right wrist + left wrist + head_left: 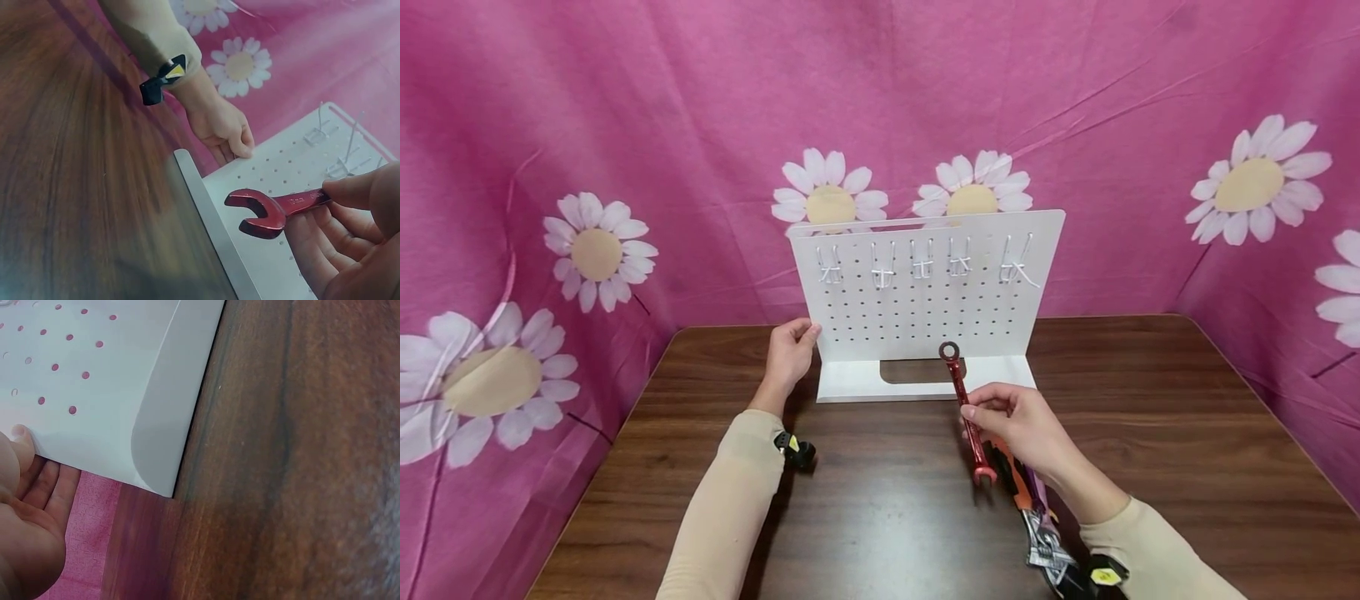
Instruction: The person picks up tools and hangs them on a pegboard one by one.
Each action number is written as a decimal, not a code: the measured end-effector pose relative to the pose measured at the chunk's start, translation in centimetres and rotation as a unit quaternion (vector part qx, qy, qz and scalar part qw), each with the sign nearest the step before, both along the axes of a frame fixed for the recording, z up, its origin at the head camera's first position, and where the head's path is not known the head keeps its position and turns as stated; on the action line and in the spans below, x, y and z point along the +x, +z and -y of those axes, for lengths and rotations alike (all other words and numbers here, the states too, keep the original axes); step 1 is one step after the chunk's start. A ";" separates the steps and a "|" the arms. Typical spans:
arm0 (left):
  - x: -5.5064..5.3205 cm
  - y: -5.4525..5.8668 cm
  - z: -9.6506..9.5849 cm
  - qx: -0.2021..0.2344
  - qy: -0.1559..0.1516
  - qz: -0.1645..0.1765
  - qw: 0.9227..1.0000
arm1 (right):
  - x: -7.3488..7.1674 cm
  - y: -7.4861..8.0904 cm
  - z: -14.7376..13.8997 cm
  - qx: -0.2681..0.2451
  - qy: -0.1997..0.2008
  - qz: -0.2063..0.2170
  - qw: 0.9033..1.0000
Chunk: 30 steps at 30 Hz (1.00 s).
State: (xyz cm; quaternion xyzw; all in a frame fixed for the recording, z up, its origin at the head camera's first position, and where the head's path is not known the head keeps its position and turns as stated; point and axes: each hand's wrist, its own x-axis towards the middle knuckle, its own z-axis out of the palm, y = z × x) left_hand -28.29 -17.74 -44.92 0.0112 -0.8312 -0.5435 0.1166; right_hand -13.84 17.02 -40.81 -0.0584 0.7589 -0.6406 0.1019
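Note:
A red combination wrench [973,433] is pinched at its middle between the thumb and fingers of my right hand [1018,423]. Its ring end points up toward the board and its open end down toward me; the right wrist view shows that open jaw end large. My left hand [791,354] grips the left edge of a white pegboard [917,321], thumb in front and fingers behind, as the left wrist view [37,512] also shows. The pegboard stands upright on its foot, with several white wire hooks [922,258] along its upper part.
Beneath my right wrist lies a bunch of tools, among them an adjustable wrench [1047,546] and an orange-and-black handle [1017,482], partly hidden by the arm. The brown wooden table [880,517] carries everything. Pink flowered cloth [715,167] hangs behind and at both sides.

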 end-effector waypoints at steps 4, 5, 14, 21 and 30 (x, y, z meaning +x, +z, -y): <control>-0.1 -0.1 -0.1 -0.004 0.000 0.001 1.000 | -0.5 0.0 0.7 0.007 0.002 -0.007 1.000; -0.1 -0.1 -0.2 -0.004 0.000 0.002 1.000 | -0.6 0.0 0.9 0.003 0.004 -0.010 1.000; -0.3 -0.2 -0.1 -0.005 0.007 0.002 1.000 | -1.5 0.2 2.7 -0.001 0.006 -0.029 1.000; -0.2 -0.2 0.0 -0.010 0.009 0.008 1.000 | -2.7 0.3 3.9 0.012 0.006 -0.038 0.999; -0.2 -0.1 0.0 -0.008 0.011 0.009 1.000 | -3.9 0.4 5.7 0.020 0.007 -0.060 0.998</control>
